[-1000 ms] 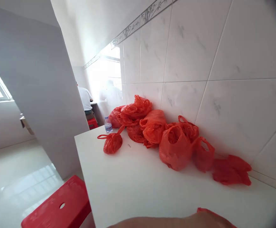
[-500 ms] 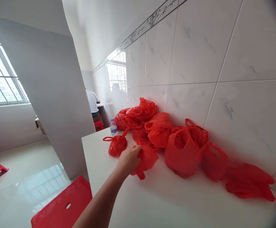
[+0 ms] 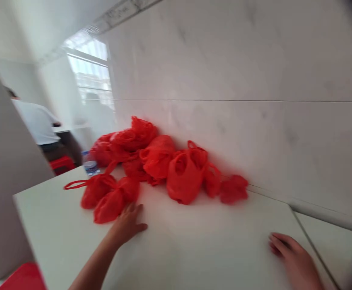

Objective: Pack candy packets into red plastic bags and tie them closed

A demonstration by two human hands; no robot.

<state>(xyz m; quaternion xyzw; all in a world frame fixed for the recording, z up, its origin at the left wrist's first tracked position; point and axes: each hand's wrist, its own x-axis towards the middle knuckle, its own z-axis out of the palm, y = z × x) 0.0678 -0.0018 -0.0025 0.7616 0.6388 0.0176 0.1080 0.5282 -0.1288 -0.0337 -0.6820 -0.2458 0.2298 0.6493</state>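
Observation:
My left hand (image 3: 130,222) is over the white table with its fingers spread. Its fingertips are at the near edge of a small red plastic bag (image 3: 112,203), and I cannot tell if they touch it. Against that bag sits another tied red bag (image 3: 95,192) with a long loop handle. At the right, my right hand (image 3: 293,253) is held low with thumb and fingers closed together. Whatever it may hold is hidden and blurred. Along the wall stand several filled red bags, including an upright one with handles (image 3: 184,179) and a flattened one (image 3: 234,188).
A clear water bottle (image 3: 90,164) stands near the table's far left edge. Tiled wall (image 3: 224,121) borders the table (image 3: 194,245) at the back. A seam divides it from another surface at right. A person in white (image 3: 38,121) sits beyond the pillar; a red stool (image 3: 23,278) is lower left.
My view has swung right. My left hand has let go of the small red bag, which now lies beside the tied one. My right hand has come into view.

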